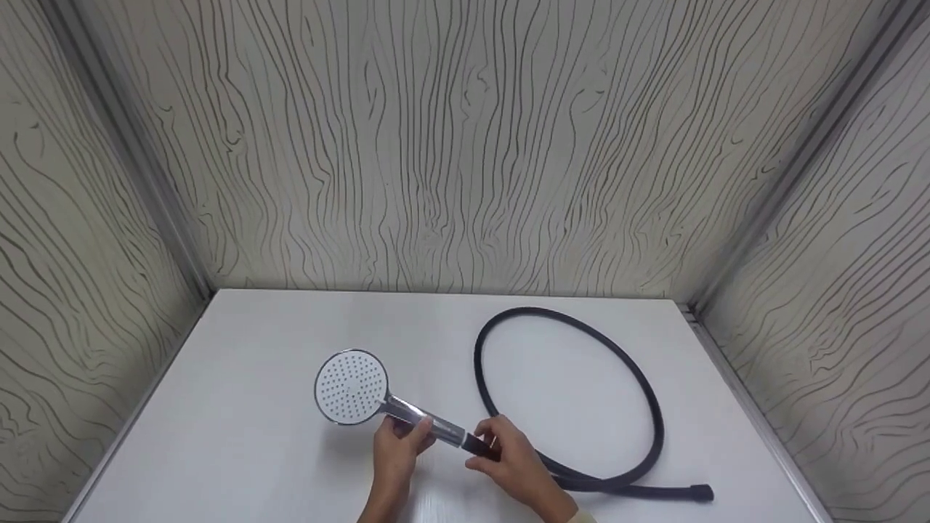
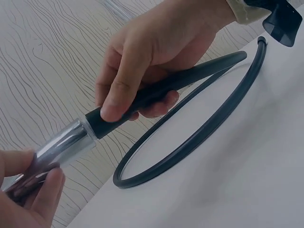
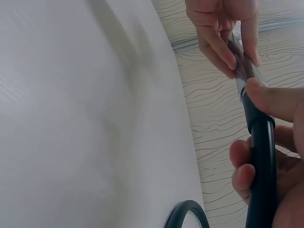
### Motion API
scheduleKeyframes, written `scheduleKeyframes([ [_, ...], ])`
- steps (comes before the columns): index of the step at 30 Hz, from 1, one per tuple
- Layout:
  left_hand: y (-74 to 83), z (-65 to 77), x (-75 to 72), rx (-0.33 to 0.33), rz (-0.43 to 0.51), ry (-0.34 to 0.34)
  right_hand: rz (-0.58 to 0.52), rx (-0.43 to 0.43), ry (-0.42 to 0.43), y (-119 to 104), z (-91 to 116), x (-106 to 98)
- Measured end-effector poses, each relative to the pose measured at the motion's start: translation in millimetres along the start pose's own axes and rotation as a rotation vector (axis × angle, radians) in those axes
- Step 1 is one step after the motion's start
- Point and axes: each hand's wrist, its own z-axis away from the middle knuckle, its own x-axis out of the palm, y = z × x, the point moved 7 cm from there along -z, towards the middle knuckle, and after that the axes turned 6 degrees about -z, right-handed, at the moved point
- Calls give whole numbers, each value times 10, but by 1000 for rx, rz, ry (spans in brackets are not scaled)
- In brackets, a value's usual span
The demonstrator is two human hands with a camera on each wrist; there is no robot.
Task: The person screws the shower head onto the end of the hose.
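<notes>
My left hand (image 1: 396,452) grips the chrome handle of a shower head (image 1: 352,387), whose round white spray face with small nozzles is turned up at the head camera. With thumb and fingers, my right hand (image 1: 514,459) holds the dark end fitting (image 3: 255,111) of a black shower hose (image 1: 657,418). That fitting meets the lower end of the handle (image 2: 66,145), in line with it, at a pale ring. Both are held above the white table. From my right hand the hose runs off into a large loop.
The loop lies on the right half of the white table (image 1: 240,378); its free end (image 1: 701,493) with a black nut points right, near the front. Wood-grain patterned panels (image 1: 436,145) stand behind and on both sides of the table.
</notes>
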Motion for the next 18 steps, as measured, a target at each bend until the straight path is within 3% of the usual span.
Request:
scheduleKeyframes([
  [6,-13,3,-8,28,23,73,47,-24,83,-20,12,-17],
  [12,-7,-6,12,40,71,0,105,-122,51,-83,21,-37],
  [18,-19,-1,18,24,58,-19,104,-110,24,-62,16,-41],
])
